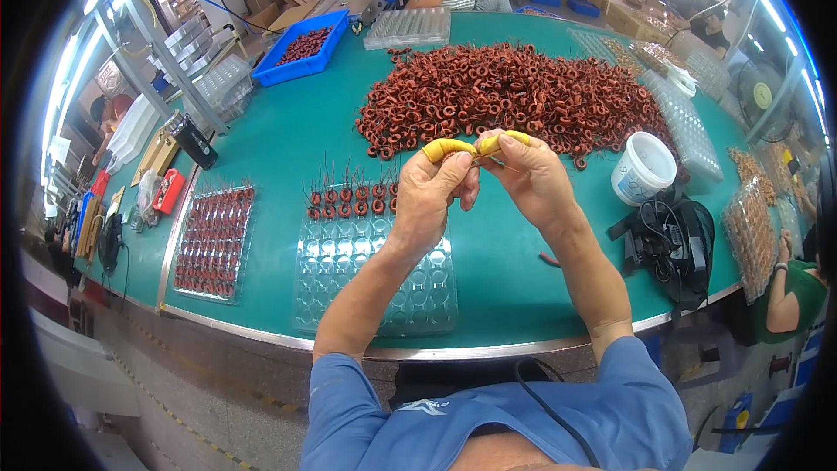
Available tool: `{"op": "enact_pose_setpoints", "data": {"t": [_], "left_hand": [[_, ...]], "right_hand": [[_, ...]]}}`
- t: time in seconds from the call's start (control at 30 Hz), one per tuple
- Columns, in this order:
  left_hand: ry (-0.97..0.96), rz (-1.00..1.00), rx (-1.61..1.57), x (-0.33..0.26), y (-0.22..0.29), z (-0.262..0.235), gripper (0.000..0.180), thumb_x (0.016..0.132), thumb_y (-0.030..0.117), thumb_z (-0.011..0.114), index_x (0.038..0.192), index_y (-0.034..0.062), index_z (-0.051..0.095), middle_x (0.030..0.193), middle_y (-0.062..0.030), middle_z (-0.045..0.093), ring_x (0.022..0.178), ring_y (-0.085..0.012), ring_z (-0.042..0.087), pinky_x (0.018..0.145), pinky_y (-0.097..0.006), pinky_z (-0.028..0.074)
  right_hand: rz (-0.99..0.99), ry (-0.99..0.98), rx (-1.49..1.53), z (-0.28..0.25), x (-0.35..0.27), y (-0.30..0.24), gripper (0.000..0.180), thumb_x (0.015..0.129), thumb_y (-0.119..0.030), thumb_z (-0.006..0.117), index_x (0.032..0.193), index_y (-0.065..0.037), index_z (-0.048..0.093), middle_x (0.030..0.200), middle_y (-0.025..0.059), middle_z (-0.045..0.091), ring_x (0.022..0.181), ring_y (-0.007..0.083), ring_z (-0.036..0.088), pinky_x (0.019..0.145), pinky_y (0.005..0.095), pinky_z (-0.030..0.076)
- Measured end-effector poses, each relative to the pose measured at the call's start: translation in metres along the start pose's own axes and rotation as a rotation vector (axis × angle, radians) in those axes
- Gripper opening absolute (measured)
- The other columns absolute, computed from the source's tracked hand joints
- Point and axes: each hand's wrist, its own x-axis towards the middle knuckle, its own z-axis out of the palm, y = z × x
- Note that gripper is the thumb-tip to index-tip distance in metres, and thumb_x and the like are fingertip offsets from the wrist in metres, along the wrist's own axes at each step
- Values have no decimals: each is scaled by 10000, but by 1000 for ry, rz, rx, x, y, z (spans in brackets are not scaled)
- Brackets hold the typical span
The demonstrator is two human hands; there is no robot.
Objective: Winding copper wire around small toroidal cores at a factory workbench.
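In front of the coil pile my left hand (436,196) and my right hand (532,174) meet, fingertips almost touching. Yellow wrapping covers a finger on each hand. Both pinch a small coil with thin wire leads (513,167), mostly hidden by the fingers. Behind them spreads a large heap of dark red ring coils (506,92) with wire leads. Below my left hand lies a clear plastic tray (375,275) with round pockets; coils stand in its far rows, leads up. Another clear tray (214,240), filled with coils, lies farther left.
A blue bin (301,48) of coils stands far left, beside stacked clear trays (407,28). At right are a white bucket (643,168), a black bag with cables (671,244) and more clear trays (684,126). A dark flask (192,139) stands left. Other people work around the table.
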Motion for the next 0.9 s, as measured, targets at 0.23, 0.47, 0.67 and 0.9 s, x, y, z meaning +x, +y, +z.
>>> {"op": "enact_pose_setpoints", "data": {"t": [0.23,0.47,0.67,0.9], "left_hand": [[22,1,13,3,2,-3,134,955,142,562,1034,35,581,726,-32,558,582,-117,509,509,-242,405],[-5,81,77,4,-2,-2,258,984,137,520,1223,42,497,792,-28,540,663,-108,519,580,-240,435],[27,155,113,4,1,-6,375,957,124,574,1305,70,444,889,-54,547,713,-119,525,609,-245,441],[19,152,125,5,1,-4,390,957,146,582,1307,42,445,867,-54,555,706,-120,528,615,-243,456]], "right_hand": [[-92,41,-149,4,1,6,216,935,-181,598,1008,7,675,957,72,687,905,139,613,875,298,466],[-192,124,-421,3,2,4,254,972,-170,539,1115,15,638,1037,97,674,957,145,625,894,305,473],[-196,162,-563,-1,2,-16,266,931,-101,546,1156,14,630,1044,85,675,971,136,621,900,273,467],[-74,-3,-827,5,-3,-18,284,940,-218,604,1095,11,667,940,52,690,899,118,621,838,271,481]]}}
